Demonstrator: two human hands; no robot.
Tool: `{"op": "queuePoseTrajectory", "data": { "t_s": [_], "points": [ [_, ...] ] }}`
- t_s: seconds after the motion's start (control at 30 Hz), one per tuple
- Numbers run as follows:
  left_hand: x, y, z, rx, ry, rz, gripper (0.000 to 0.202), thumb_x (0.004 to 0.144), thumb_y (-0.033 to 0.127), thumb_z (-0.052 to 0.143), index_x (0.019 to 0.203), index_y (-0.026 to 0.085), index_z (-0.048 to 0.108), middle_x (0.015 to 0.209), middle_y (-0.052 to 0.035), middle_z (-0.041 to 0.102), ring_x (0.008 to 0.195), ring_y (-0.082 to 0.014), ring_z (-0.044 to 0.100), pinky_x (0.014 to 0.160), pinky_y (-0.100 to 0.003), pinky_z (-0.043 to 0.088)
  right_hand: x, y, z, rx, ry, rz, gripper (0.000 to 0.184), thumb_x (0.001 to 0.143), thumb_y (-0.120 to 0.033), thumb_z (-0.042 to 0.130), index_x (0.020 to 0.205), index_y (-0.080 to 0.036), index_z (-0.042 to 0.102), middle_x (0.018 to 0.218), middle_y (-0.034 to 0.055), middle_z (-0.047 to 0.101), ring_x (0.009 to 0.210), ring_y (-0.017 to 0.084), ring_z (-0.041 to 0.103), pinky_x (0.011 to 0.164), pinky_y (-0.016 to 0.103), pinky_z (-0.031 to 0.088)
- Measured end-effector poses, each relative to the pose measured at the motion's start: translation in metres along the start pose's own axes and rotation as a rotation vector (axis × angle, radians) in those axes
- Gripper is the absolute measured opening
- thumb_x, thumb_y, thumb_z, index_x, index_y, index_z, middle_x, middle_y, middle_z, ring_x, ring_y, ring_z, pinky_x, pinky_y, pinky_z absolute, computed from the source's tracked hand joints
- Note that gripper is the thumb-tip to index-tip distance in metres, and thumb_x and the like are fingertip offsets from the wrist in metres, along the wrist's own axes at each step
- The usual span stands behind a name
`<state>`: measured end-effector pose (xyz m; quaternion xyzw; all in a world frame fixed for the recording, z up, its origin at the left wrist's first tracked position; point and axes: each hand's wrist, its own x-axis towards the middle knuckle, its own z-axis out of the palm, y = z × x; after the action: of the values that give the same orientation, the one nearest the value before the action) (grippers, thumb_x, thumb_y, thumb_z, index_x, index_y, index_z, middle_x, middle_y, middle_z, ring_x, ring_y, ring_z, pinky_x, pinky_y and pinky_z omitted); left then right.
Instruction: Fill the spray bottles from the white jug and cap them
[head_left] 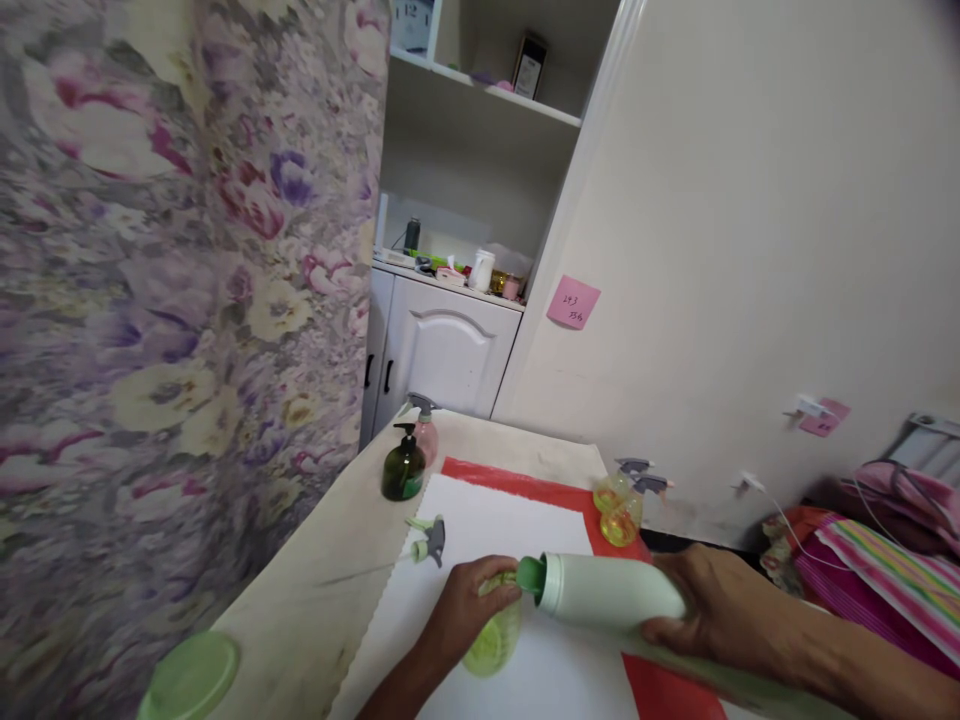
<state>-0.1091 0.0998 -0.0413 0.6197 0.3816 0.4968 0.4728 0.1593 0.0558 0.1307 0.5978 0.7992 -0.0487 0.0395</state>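
Observation:
My right hand (720, 605) is wrapped round a large white bottle (607, 592) with a green neck, tipped on its side so the neck meets the mouth of a small yellow-green bottle (493, 640). That small bottle is gripped at its top by my left hand (469, 610). Both are above a white sheet (495, 535) lying on a red mat (525, 485). A grey and green spray head (429, 540) lies loose on the sheet just left of my left hand.
A dark green pump bottle (403, 467) and a pink spray bottle (426, 432) stand at the table's far left. Two yellow spray bottles (621, 500) stand at the far right. A green lid (189, 678) lies near left. A floral curtain (172, 300) hangs on the left, a white cupboard (439, 350) behind.

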Motion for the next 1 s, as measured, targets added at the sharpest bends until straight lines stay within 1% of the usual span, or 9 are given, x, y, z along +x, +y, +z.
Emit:
{"op": "queuePoseTrajectory", "data": {
  "t_s": [0.3,0.53,0.77,1.0],
  "points": [
    [0.001,-0.005,-0.001,0.005,0.003,0.003,0.019,0.075,0.023,0.068,0.093,0.021,0.076,0.095,-0.0022,0.078,0.094,-0.0229,0.068,0.086,-0.028,0.047,0.001,0.0,0.001,-0.009,0.01,0.01,0.032,0.07,-0.05,0.066,0.081,-0.021,0.072,0.075,0.0088,0.074,0.067,0.024,0.067,0.059,0.029,0.043],
    [0.0,-0.002,-0.002,0.013,0.002,0.005,0.019,0.076,0.024,0.067,0.093,0.021,0.076,0.096,-0.0027,0.078,0.095,-0.0235,0.068,0.087,-0.028,0.047,-0.002,-0.004,-0.003,0.001,-0.006,0.012,0.033,0.07,-0.051,0.065,0.081,-0.021,0.072,0.075,0.0085,0.074,0.067,0.024,0.067,0.059,0.029,0.043],
    [0.0,0.0,-0.002,0.017,0.007,0.002,0.02,0.075,0.026,0.066,0.091,0.02,0.075,0.093,-0.0031,0.078,0.093,-0.0246,0.068,0.085,-0.031,0.048,-0.001,-0.006,-0.006,-0.002,-0.015,0.017,0.031,0.07,-0.048,0.065,0.081,-0.02,0.072,0.075,0.0089,0.074,0.067,0.025,0.068,0.059,0.029,0.043],
    [0.0,0.0,0.0,0.016,0.012,0.001,0.021,0.075,0.023,0.066,0.092,0.02,0.076,0.095,-0.0027,0.078,0.094,-0.0244,0.068,0.087,-0.03,0.048,-0.001,-0.009,-0.008,-0.01,-0.018,0.028,0.032,0.071,-0.049,0.064,0.079,-0.019,0.071,0.077,0.0098,0.074,0.067,0.025,0.067,0.059,0.03,0.043]
  ]
}}
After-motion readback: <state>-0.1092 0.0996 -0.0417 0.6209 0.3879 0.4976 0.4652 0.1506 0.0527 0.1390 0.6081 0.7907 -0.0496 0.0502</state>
